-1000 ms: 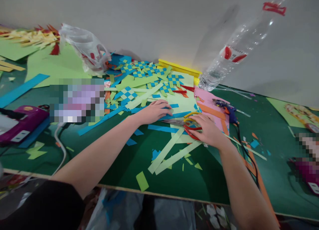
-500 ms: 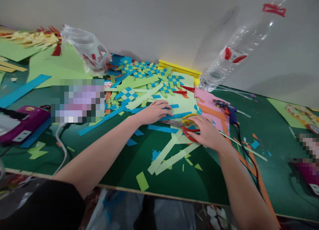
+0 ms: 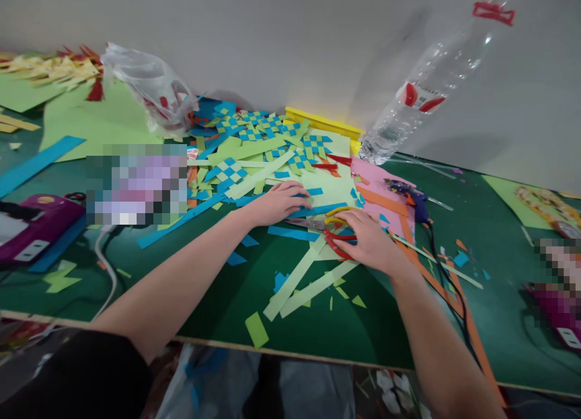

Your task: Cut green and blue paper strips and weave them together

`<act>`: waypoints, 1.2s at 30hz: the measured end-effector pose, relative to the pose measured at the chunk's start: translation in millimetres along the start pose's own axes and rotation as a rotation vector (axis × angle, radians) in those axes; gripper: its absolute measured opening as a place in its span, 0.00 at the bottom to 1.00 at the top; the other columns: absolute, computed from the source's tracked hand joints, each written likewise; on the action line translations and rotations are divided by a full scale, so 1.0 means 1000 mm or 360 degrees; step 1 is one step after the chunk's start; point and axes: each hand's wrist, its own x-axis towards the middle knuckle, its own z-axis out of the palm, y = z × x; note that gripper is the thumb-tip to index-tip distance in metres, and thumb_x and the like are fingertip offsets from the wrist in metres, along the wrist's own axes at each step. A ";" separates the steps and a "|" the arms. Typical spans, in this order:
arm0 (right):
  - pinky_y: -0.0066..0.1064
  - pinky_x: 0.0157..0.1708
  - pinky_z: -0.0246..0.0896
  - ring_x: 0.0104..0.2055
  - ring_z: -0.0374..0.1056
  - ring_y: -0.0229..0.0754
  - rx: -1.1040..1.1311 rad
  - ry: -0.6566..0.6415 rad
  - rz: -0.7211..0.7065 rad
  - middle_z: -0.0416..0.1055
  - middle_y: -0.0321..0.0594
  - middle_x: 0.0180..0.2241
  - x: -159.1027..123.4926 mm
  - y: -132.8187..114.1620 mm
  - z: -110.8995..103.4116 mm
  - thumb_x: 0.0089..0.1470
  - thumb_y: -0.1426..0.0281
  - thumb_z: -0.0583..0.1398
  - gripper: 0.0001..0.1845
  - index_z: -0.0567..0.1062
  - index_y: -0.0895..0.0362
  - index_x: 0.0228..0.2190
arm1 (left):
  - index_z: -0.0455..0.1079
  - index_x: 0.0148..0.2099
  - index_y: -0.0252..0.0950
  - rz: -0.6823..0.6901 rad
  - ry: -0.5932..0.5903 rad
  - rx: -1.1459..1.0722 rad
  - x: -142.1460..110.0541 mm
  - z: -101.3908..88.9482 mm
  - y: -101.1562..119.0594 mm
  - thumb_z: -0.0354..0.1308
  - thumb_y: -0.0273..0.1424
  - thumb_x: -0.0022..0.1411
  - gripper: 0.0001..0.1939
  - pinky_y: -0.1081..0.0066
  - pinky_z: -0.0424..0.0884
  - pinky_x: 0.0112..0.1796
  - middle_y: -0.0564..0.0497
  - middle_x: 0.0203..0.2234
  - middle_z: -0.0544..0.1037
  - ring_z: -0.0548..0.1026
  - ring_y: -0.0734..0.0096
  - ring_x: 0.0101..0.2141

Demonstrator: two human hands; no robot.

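Note:
My left hand (image 3: 280, 202) is palm down at the middle of the table, its fingers bent over a blue paper strip (image 3: 323, 209) and holding it. To its right, my right hand (image 3: 371, 237) grips a pair of scissors (image 3: 330, 228) with yellow and red handles. The blades point left, just below the fingertips of my left hand and near the strip. A second blue strip (image 3: 293, 232) lies beneath the blades. Pale green strips (image 3: 295, 280) fan out toward the front edge. Behind both hands lie blue-and-green woven paper pieces (image 3: 229, 172).
A tilted plastic bottle (image 3: 408, 110) is at the back right. A blue glue gun (image 3: 420, 206) with its cord lies on pink paper (image 3: 363, 171). At left are a plastic bag (image 3: 145, 86), a blurred-out device (image 3: 140, 186) and a purple power strip (image 3: 49, 225). Paper scraps surround the hands.
The whole view has shifted slightly. My right hand and the scissors have moved a little to the left, while my left hand stays on the blue strip.

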 end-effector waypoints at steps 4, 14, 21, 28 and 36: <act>0.48 0.53 0.56 0.55 0.65 0.52 0.0014 0.0010 0.0000 0.71 0.46 0.50 0.000 0.000 -0.001 0.55 0.61 0.61 0.20 0.67 0.54 0.48 | 0.69 0.53 0.41 0.0033 0.0082 0.0094 0.000 0.001 0.003 0.48 0.31 0.70 0.13 0.58 0.54 0.59 0.49 0.56 0.69 0.58 0.61 0.60; 0.47 0.53 0.55 0.51 0.68 0.51 0.0090 -0.0044 0.0033 0.72 0.43 0.50 -0.006 0.018 -0.009 0.52 0.60 0.62 0.19 0.68 0.52 0.45 | 0.75 0.45 0.41 0.0102 0.0140 -0.0038 0.002 -0.001 0.008 0.48 0.34 0.70 0.14 0.56 0.58 0.57 0.48 0.51 0.73 0.60 0.59 0.58; 0.47 0.54 0.55 0.51 0.69 0.51 0.0115 -0.0078 0.0069 0.72 0.42 0.49 -0.007 0.021 -0.013 0.52 0.59 0.62 0.20 0.69 0.51 0.46 | 0.72 0.54 0.43 0.0111 0.0050 -0.0056 -0.004 -0.006 0.000 0.50 0.37 0.69 0.15 0.55 0.56 0.59 0.47 0.55 0.69 0.58 0.58 0.60; 0.48 0.53 0.54 0.52 0.68 0.51 0.0087 -0.0043 0.0018 0.72 0.43 0.50 -0.006 0.018 -0.008 0.51 0.61 0.62 0.20 0.68 0.51 0.46 | 0.70 0.56 0.44 0.0083 0.0048 0.0062 -0.001 0.000 0.005 0.49 0.34 0.70 0.15 0.56 0.54 0.59 0.49 0.57 0.68 0.57 0.59 0.61; 0.47 0.53 0.54 0.54 0.66 0.52 0.0048 -0.0009 -0.0008 0.71 0.43 0.52 -0.003 0.015 -0.006 0.54 0.61 0.61 0.20 0.68 0.51 0.48 | 0.70 0.55 0.42 0.0126 0.0095 0.0003 -0.001 0.002 -0.001 0.50 0.34 0.69 0.15 0.57 0.55 0.59 0.48 0.56 0.69 0.58 0.59 0.60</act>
